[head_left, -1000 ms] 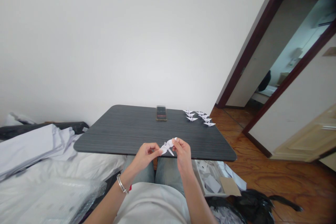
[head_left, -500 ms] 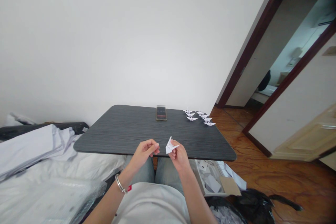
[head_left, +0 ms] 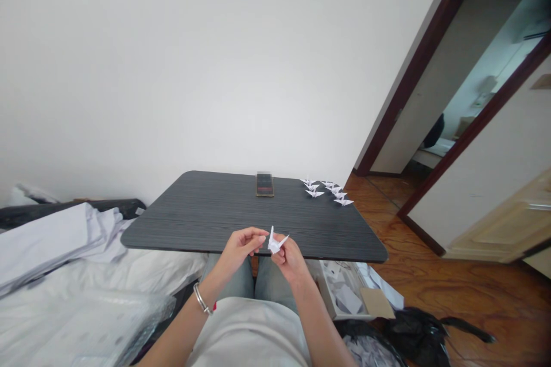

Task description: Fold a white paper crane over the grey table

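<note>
Over the near edge of a dark grey table [head_left: 198, 212], my right hand [head_left: 289, 259] pinches a small folded white paper crane [head_left: 274, 242] with its points sticking up. My left hand [head_left: 240, 248], with a silver bracelet on the wrist, sits just left of the crane, fingers curled, fingertips close to the paper. Whether it touches the paper I cannot tell. Several finished white paper cranes [head_left: 328, 191] stand in rows at the table's far right corner.
A small dark phone [head_left: 264, 184] stands at the table's far edge. White bedding [head_left: 64, 258] lies to the left. A box with paper sheets [head_left: 346, 298] and a black bag [head_left: 417, 330] sit on the wooden floor at right, near an open doorway [head_left: 465, 109].
My left hand let go of the crane, then came back close to it. My right hand turned the crane upright and moved it slightly left and down.
</note>
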Action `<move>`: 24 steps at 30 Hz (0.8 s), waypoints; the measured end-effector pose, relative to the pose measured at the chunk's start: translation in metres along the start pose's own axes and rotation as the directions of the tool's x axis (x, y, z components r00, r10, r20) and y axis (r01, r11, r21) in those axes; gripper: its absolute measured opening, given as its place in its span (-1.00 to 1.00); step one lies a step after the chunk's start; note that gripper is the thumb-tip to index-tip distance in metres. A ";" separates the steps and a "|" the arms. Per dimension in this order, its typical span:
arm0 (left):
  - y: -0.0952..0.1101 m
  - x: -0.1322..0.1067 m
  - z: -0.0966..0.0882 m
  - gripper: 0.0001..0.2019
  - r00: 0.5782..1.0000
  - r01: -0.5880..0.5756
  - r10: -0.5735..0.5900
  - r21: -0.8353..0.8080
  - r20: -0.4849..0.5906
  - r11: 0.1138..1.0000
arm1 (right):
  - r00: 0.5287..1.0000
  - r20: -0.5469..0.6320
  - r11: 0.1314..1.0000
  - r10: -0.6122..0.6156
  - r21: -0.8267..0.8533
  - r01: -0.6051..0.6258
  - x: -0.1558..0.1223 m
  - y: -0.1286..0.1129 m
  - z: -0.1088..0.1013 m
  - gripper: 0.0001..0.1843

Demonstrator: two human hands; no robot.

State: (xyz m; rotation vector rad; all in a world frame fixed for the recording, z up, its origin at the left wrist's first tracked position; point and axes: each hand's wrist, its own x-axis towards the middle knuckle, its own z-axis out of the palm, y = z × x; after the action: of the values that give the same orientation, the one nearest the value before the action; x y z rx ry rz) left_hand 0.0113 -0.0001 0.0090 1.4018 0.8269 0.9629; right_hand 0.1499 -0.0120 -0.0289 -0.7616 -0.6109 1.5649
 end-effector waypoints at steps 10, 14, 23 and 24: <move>0.008 -0.002 0.003 -0.77 0.998 0.014 -0.008 -0.076 0.069 0.997 | 0.992 0.115 0.996 0.054 -0.080 -0.045 -0.002 0.001 0.005 -0.71; 0.008 -0.002 0.004 -0.76 0.996 0.016 -0.008 -0.092 0.092 0.996 | 0.988 0.139 0.993 0.065 -0.102 -0.051 -0.003 0.001 0.005 -0.68; 0.005 -0.001 -0.003 -0.75 0.999 0.000 0.005 -0.157 0.032 0.988 | 0.987 0.046 0.946 -0.156 -0.279 0.163 -0.004 -0.001 0.004 -0.62; 0.006 -0.002 -0.004 -0.75 1.000 0.017 -0.012 -0.178 0.029 0.984 | 0.976 0.018 0.929 -0.219 -0.301 0.214 -0.005 -0.004 0.004 -0.64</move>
State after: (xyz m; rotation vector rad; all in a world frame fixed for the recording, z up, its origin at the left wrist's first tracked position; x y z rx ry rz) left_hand 0.0066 -0.0002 0.0142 1.2502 0.7113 0.9795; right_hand 0.1497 -0.0166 -0.0230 -0.9001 -0.9053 1.2759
